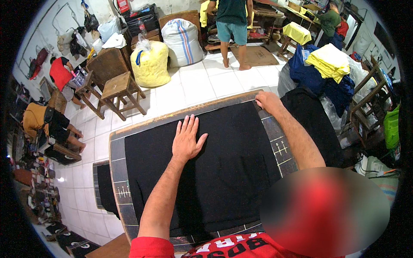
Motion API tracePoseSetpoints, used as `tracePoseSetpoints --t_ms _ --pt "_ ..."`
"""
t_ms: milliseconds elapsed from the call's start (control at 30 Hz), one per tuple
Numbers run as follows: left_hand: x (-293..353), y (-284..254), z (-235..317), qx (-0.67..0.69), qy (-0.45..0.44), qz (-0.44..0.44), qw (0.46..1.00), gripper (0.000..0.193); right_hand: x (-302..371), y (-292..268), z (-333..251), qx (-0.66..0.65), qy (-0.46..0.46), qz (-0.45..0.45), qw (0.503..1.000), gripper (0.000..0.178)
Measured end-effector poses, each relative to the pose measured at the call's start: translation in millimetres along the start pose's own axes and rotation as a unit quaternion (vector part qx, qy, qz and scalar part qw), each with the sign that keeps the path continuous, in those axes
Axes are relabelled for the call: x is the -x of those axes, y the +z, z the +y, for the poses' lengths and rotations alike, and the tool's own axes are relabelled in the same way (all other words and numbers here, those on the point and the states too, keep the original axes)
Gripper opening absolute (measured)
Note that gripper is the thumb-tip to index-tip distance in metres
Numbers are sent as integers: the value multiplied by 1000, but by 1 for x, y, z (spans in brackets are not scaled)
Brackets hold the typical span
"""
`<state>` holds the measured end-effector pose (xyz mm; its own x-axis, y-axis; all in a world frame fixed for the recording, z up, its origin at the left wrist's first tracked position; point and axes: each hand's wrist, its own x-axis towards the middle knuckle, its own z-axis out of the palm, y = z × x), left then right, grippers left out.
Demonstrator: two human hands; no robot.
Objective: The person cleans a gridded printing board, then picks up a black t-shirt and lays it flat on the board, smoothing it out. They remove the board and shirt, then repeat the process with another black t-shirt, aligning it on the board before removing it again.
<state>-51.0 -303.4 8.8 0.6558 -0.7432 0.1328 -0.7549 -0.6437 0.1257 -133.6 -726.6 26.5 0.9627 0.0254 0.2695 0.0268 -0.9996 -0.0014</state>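
Note:
A black cloth (215,172) lies spread over a dark board (120,172) with pale grid lines and a wooden rim. My left hand (186,139) rests flat on the cloth near its far edge, fingers stretched and thumb apart. At the board's far right corner, beside the cloth's corner, my right hand (269,103) has its fingers bent and closed. What they pinch there, if anything, is hidden. Slight creases run across the cloth's right half, and my left arm casts a shadow on it.
Right of the board are more black cloth (314,129) and a pile of navy bundles (301,64) with folded yellow cloth (329,62) on top. Beyond stand a wooden stool (122,88), a yellow-filled bag (150,64) and a white sack (183,43). Several people are around the room.

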Motion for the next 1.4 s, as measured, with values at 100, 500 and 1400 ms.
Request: tracePoseSetpoints --t_ms 100,500,1400 --pt "0 1 0 5 1 5 1000 80 -7 -1 0 43 -18 -39 998 13" --pt "0 4 -2 17 8 29 999 79 -10 30 6 19 303 97 948 17" --pt "268 -59 -122 217 -152 219 939 35 187 -56 -206 -150 4 114 982 52"
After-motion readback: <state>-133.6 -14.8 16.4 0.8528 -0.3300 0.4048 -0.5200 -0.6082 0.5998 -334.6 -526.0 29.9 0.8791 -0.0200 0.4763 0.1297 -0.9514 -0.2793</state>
